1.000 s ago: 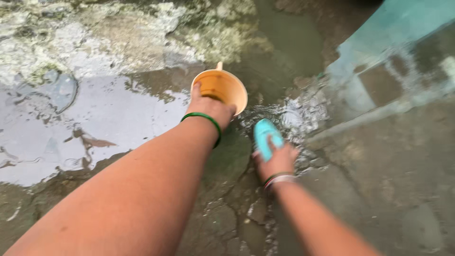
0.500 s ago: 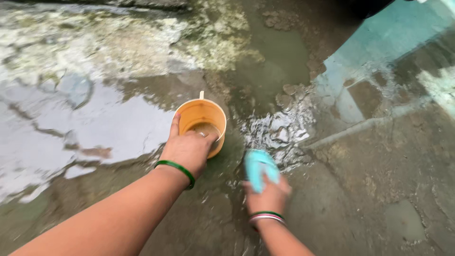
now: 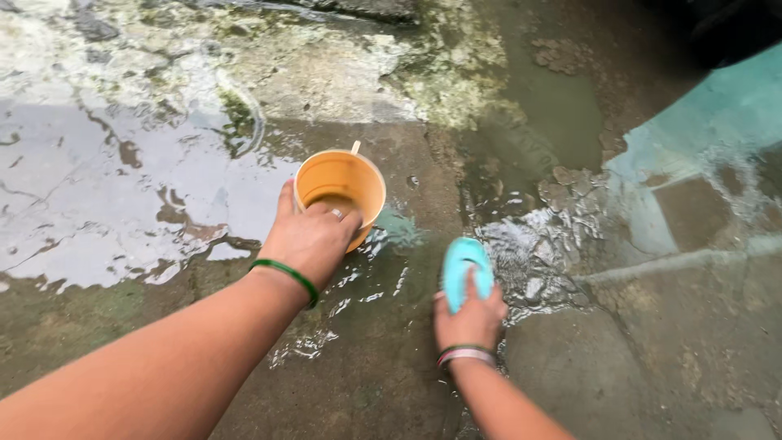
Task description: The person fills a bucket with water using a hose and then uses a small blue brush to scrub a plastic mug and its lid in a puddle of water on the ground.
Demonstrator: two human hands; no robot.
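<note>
My left hand grips the near rim of an orange plastic mug, which holds a little water and is tilted toward the wet ground. A green bangle sits on that wrist. My right hand presses a turquoise scrub brush onto the wet concrete floor, index finger laid along its back. Bangles ring that wrist too. Water spreads on the floor between the mug and the brush.
A shallow puddle reflects light at the left. Pale, mossy, flaking concrete lies beyond the mug. A turquoise painted surface rises at the right, with cracked rough stone and murky water near it.
The mug has been pulled back toward me and stays tipped, water running onto the floor. The brush hand moved back, then forward and right, over the wet patch.
</note>
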